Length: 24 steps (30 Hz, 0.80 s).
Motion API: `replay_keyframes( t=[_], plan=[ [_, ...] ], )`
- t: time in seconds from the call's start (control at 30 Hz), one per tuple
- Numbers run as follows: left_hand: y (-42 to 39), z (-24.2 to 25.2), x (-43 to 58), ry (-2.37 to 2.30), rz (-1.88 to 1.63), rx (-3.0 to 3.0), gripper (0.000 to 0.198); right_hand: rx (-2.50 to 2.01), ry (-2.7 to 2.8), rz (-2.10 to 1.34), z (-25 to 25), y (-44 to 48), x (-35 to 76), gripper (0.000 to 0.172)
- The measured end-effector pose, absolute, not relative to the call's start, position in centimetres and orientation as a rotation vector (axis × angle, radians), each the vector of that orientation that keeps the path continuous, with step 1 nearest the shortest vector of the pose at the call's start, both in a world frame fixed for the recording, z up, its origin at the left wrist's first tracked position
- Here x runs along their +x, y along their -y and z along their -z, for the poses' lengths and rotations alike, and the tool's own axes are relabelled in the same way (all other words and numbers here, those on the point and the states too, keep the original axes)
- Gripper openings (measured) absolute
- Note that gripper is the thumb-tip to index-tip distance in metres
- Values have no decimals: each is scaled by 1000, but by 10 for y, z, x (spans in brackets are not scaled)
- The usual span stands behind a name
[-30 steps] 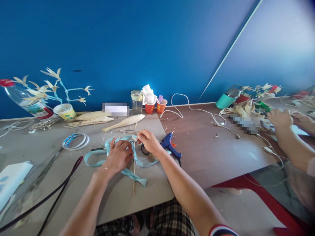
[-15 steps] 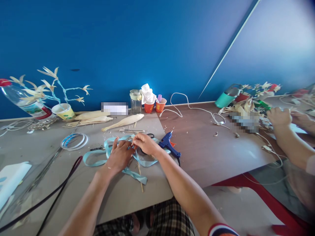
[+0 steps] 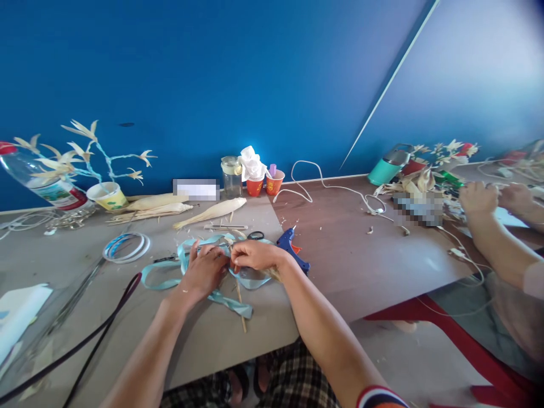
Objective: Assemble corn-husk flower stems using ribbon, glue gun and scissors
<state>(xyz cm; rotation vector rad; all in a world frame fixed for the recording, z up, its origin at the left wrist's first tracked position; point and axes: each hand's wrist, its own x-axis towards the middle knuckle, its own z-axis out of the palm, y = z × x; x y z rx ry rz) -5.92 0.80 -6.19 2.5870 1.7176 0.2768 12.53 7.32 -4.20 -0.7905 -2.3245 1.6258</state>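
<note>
My left hand [image 3: 206, 267] is bent over the pale blue ribbon [image 3: 164, 276], its fingertips drawn together beside my right hand [image 3: 255, 255]. My right hand is closed in a pinch, knuckles up, close to the left fingertips. Whatever is between the fingers of either hand is hidden. A thin tan stick [image 3: 240, 306] runs out from below the hands toward the table's front edge. Ribbon loops lie around and under both hands. Just right of my right hand rests a blue glue gun [image 3: 291, 248]. Black scissor-like handles [image 3: 255, 235] show behind it.
Dried husks [image 3: 212, 212] and a slim cutter-like tool [image 3: 225, 227] lie behind the hands. A tape roll [image 3: 126, 248] is at left, near a cup [image 3: 107, 196] of husk flowers. Red cups [image 3: 254, 188] stand by the wall. A co-worker's hands [image 3: 480, 198] work at right.
My right hand has rolled over and lowered, its fingers now pointing down. The black handles behind it show more fully. My left hand stays nearly in place.
</note>
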Motion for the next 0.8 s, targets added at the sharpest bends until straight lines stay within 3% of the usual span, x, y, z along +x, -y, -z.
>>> replay_keyframes(
  t=[0.2,0.47,0.8],
  plan=[
    [-8,57,-56,-1756,-257,2540,22,-867,2454,-1230,37,-70,128,10],
    [-8,58,-61,-1762,-389,2498,23,-636,2647,-1338,28,-65,128,13],
    [-8,60,-66,-1750,-299,2599,33,-846,2651,-946,41,-65,123,16]
  ],
)
